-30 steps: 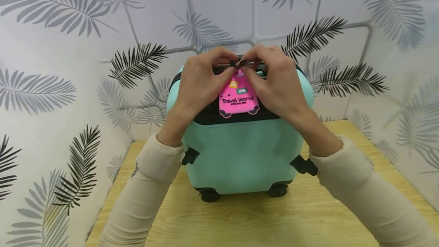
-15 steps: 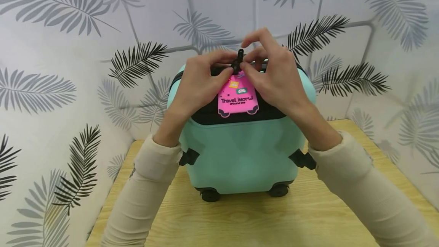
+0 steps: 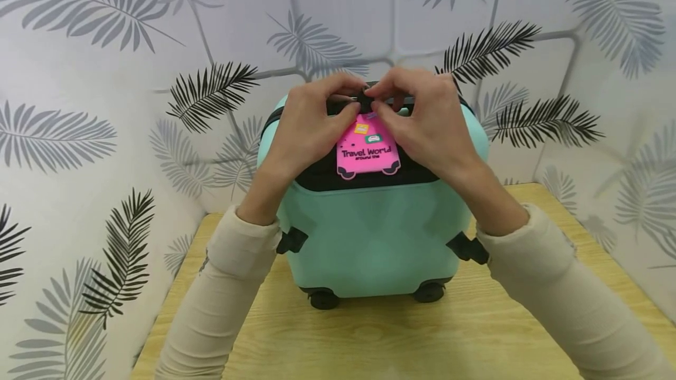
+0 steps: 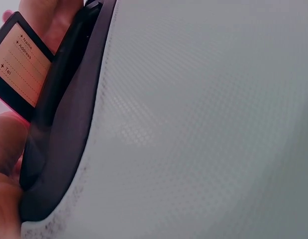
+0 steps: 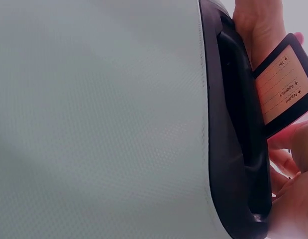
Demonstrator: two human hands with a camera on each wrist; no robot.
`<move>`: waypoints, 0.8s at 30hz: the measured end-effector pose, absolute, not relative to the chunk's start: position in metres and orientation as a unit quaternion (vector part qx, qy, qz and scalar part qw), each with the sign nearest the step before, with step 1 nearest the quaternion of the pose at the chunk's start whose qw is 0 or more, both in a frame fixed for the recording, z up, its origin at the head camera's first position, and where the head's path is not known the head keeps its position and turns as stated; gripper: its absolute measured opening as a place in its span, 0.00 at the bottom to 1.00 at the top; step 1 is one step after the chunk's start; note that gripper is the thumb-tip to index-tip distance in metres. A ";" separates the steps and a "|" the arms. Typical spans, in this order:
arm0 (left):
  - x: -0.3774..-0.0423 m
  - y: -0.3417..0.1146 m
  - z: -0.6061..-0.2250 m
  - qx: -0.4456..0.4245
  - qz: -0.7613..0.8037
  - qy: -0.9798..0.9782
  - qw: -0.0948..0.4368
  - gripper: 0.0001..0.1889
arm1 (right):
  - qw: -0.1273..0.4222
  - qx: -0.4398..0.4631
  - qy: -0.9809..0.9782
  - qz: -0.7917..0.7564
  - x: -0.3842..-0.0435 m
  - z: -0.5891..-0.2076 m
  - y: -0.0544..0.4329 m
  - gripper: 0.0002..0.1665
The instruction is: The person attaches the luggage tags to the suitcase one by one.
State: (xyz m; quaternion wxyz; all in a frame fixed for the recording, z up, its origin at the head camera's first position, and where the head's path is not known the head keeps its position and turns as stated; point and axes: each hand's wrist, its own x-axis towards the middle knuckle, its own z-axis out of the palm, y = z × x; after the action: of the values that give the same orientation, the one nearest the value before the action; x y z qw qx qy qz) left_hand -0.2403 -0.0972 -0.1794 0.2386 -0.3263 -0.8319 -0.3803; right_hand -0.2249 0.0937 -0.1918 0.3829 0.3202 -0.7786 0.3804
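Observation:
A pink luggage tag [image 3: 368, 151] lettered "Travel World" hangs at the top of a mint-green suitcase [image 3: 375, 239], over its black handle panel. Its short black strap [image 3: 364, 101] is at the suitcase's carry handle [image 5: 241, 94]. My left hand [image 3: 311, 125] pinches the strap between thumb and fingers. From the other side my right hand [image 3: 422, 122] pinches the strap too, thumb and index finger close to the left fingertips. Fingers mostly cover the strap, so its fastening cannot be made out. The wrist views show the tag's back, a name-and-address card [image 4: 24, 64].
The suitcase stands upright on its wheels [image 3: 324, 299] on a wood-grain table [image 3: 364, 345]. Black latches [image 3: 292, 240] sit on its sides near my sleeves. Leaf-patterned walls [image 3: 338, 10] rise behind and beside the table.
Half a second ago the strap's end stood upright with my right index finger raised above it. Now that finger has come down to the strap. My left hand has hardly moved.

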 end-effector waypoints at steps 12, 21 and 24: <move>-0.241 -0.096 -0.179 -0.325 -0.378 -0.833 0.242 0.12 | 0.346 0.311 -0.804 0.372 -0.222 -0.192 0.096 0.05; -0.240 -0.098 -0.181 -0.333 -0.365 -0.830 0.259 0.11 | 0.329 0.296 -0.809 0.386 -0.221 -0.191 0.092 0.06; -0.240 -0.099 -0.181 -0.347 -0.363 -0.823 0.265 0.12 | 0.328 0.290 -0.808 0.395 -0.221 -0.191 0.091 0.06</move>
State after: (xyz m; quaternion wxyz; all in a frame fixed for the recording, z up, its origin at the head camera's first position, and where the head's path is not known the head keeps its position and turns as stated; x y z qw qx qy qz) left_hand -0.2397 -0.0992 -0.1815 0.2645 -0.3466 -0.8235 -0.3631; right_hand -0.2214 0.0914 -0.1906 0.3276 0.2902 -0.8080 0.3946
